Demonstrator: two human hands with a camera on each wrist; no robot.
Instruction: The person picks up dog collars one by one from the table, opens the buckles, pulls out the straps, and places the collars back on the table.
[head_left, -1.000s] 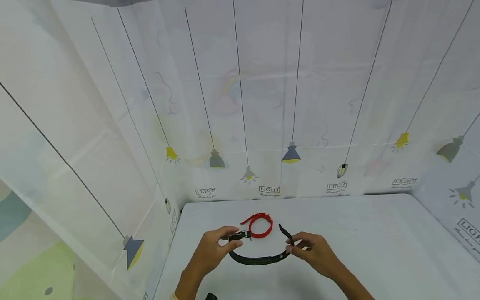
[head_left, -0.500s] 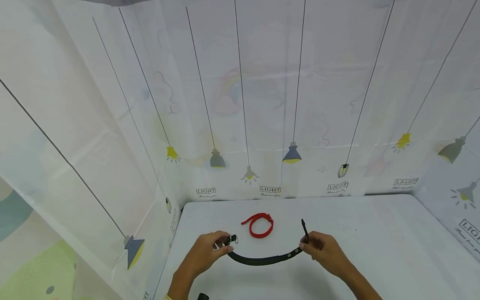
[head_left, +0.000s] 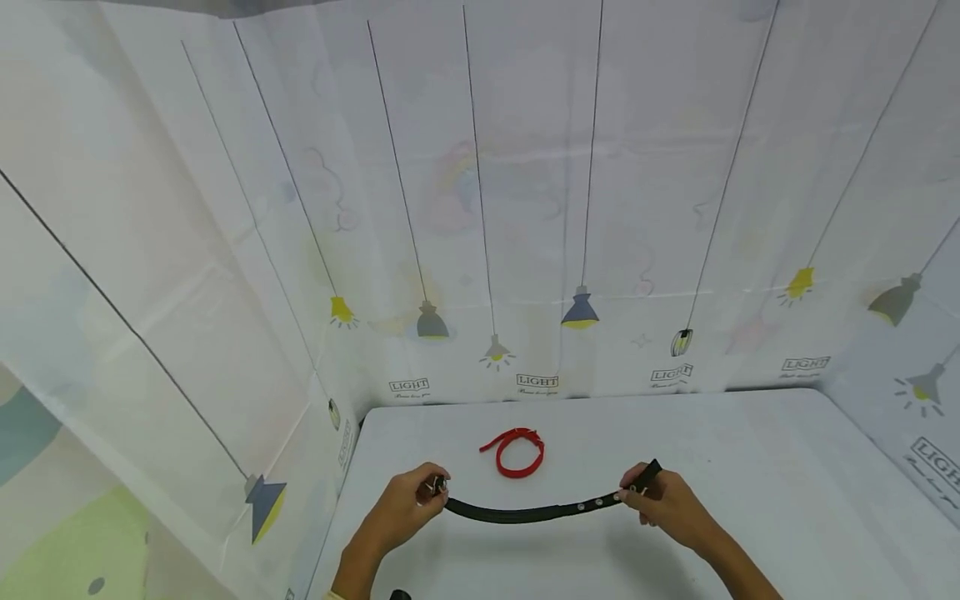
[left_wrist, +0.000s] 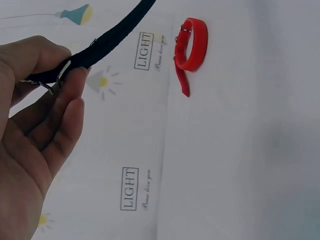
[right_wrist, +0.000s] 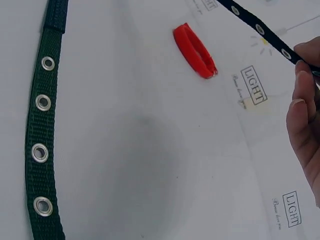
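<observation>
Dark strap point(head_left: 517, 517): gripped at both ends, stretched sideways on the near side of the red collar point(head_left: 517, 452), reaching past it left and right; middle sags in a shallow bow, well apart from the collar.
Strap hardware: metal buckle point(left_wrist: 64, 72) at the left end; row of metal eyelets point(right_wrist: 43, 102) toward the right end; webbing reads dark green in the right wrist view.
Left hand point(head_left: 401, 504): left of the red collar and nearer the person; fingers clamped on the strap's buckle end, lower fingers bent and not round the strap; forearm slants in from the near edge.
Right hand point(head_left: 667, 504): right of the red collar, nearer the person, a bit farther out than the left; fingers pinching the eyelet section; forearm angles inward from near right.
Free end point(head_left: 651, 473): sticks up past the right hand, tilted right, farther right of the red collar than the eyelets.
Red collar pose: looped into a ring on the worktop point(head_left: 750, 467), tail pointing left; neither hand touches it.
Dark object point(head_left: 401, 595): near side, left of the red collar, mostly cut off; can't identify.
Backdrop point(head_left: 675, 208): white sheet beyond the red collar, printed with hanging lamps and "LIGHT" labels.
</observation>
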